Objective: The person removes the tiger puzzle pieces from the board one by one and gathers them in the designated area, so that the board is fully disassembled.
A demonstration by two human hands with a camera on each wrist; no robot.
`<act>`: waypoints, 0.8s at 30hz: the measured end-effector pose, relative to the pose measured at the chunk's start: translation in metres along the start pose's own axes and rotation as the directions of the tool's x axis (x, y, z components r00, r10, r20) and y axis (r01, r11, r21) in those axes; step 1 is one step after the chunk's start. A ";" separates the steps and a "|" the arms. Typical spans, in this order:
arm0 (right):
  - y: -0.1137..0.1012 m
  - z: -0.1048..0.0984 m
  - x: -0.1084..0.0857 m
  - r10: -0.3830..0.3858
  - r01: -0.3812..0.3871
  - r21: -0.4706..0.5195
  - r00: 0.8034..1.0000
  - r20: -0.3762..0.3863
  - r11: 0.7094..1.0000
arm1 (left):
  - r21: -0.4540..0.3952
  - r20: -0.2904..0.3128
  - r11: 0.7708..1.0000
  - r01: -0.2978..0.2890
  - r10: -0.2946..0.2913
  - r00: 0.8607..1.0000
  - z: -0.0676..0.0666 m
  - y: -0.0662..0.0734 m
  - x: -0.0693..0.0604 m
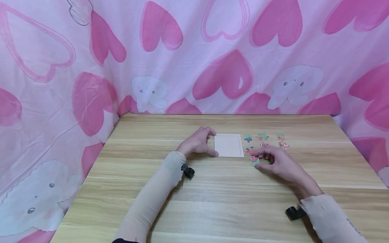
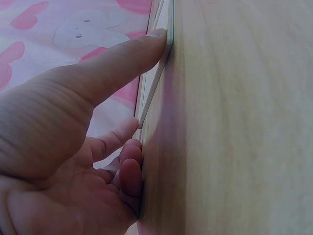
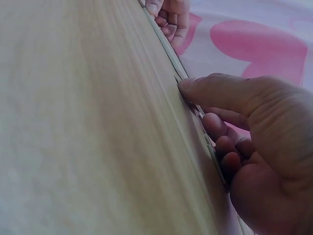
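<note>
A square white puzzle tray [image 1: 228,145] with a raised rim lies on the wooden table. My left hand [image 1: 199,141] holds it by its left side, thumb at the near corner and index finger at the far one. In the left wrist view the left thumb [image 2: 132,56] presses the tray's edge. To the tray's right, my right hand [image 1: 281,164] pinches a red and green puzzle piece [image 1: 254,160] between thumb and index finger, low at the table. The other right fingers curl inward and partly hide pieces beneath. In the right wrist view the right thumb [image 3: 210,92] covers most of that piece.
Several loose puzzle pieces lie spread right of the tray, among them a blue one [image 1: 248,138], a green and orange one [image 1: 263,136] and a pink one [image 1: 284,144]. A pink heart-patterned cloth [image 1: 170,67] hangs along the table's back and left edges.
</note>
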State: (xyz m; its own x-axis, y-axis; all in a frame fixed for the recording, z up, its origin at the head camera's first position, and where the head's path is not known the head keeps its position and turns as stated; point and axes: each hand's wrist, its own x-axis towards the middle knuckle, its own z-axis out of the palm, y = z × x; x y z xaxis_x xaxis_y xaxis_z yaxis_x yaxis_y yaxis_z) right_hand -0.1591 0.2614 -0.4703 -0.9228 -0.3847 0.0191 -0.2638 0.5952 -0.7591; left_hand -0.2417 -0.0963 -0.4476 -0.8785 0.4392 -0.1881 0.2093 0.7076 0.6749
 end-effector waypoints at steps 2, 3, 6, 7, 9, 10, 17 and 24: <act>-0.001 -0.001 0.001 -0.001 0.001 -0.015 1.000 0.004 1.000 | 0.000 -0.002 1.000 -0.003 0.003 1.000 -0.001 0.000 0.000; 0.000 -0.002 0.002 -0.003 0.003 -0.025 1.000 0.004 1.000 | -0.004 -0.003 1.000 0.000 0.000 1.000 -0.002 0.000 0.000; 0.000 -0.003 0.003 -0.014 0.015 -0.041 1.000 0.007 0.999 | -0.024 -0.003 1.000 0.015 -0.015 1.000 -0.002 0.000 0.000; 0.000 -0.003 0.004 -0.018 0.018 -0.041 1.000 0.008 0.999 | -0.031 -0.003 0.999 0.023 -0.023 1.000 -0.003 0.000 0.000; 0.001 -0.002 0.004 -0.023 0.023 -0.042 1.000 0.013 0.999 | -0.044 -0.002 0.999 0.033 -0.033 0.999 -0.003 0.000 0.000; 0.001 -0.002 0.004 -0.023 0.023 -0.038 1.000 0.016 0.999 | -0.043 -0.002 0.999 0.034 -0.034 0.999 -0.002 0.000 0.000; 0.003 -0.002 -0.002 -0.003 0.003 -0.027 1.000 0.007 1.000 | -0.020 0.012 1.000 -0.002 0.002 1.000 0.000 0.001 0.004; 0.005 -0.002 -0.002 0.028 -0.028 -0.009 0.999 0.022 1.000 | -0.026 0.006 1.000 0.012 -0.012 1.000 0.000 0.000 0.004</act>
State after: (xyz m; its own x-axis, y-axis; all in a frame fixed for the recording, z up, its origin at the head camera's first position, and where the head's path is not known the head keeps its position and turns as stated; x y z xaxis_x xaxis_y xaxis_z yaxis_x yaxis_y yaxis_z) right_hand -0.1590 0.2667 -0.4728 -0.9235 -0.3832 -0.0170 -0.2401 0.6122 -0.7533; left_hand -0.2447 -0.0945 -0.4479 -0.8782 0.4344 -0.2003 0.1879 0.6983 0.6907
